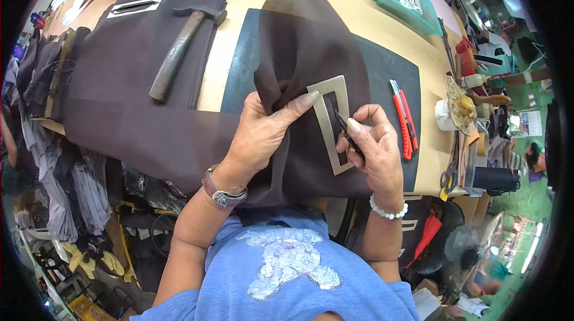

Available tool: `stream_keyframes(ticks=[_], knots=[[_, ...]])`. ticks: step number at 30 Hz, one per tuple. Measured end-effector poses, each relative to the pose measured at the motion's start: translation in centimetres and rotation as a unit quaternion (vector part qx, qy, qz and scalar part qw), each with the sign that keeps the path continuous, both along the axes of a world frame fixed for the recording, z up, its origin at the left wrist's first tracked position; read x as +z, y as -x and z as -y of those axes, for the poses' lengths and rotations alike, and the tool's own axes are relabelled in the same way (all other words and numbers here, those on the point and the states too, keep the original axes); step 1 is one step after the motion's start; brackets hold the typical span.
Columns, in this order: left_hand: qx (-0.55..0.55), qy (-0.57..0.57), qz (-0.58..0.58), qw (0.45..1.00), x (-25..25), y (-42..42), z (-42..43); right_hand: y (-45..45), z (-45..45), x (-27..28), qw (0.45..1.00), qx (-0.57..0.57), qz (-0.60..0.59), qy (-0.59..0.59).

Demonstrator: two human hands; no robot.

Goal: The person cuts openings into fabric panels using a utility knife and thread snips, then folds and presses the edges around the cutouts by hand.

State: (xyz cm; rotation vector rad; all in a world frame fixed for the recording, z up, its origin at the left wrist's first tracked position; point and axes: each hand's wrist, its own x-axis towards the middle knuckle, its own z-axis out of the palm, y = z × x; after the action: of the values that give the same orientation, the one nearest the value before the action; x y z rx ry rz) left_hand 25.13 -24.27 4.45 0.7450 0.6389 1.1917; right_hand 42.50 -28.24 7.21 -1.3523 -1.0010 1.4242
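My left hand [260, 133] is closed on bunched dark brown fabric [314, 28], its thumb pressed on the top left corner of a pale metallic rectangular frame [326, 130]. This frame lies tilted against the fabric, with dark cloth showing through its slot. Within my right hand [378, 150] is a slim black pointed tool [341, 122], its tip at the slot; the fingers hide much of it, so its exact kind is unclear. Beneath the fabric is a dark cutting mat [382, 61]. Right of my right hand lie red-handled utility knives [405, 121].
A hammer [179, 55] rests on stacked brown fabric [113, 64] at left, near another metallic frame [136, 6]. A teal basket [412, 19] of small parts stands at the back. Scissors [447, 183] and a white glue-smeared pot [443, 115] are at the table's right edge.
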Motion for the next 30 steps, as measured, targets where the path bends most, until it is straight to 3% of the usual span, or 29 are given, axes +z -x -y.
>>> stream_keyframes(ticks=[19,30], knots=[[0.024,-0.016,-0.003,1.0,-0.2,-0.6,0.7,0.9,-0.1,-0.6,0.998,-0.016,-0.061,-0.03],[0.019,-0.03,-0.037,0.999,-0.3,-0.4,0.7,0.4,0.1,-0.1,1.0,-0.01,-0.019,-0.017]])
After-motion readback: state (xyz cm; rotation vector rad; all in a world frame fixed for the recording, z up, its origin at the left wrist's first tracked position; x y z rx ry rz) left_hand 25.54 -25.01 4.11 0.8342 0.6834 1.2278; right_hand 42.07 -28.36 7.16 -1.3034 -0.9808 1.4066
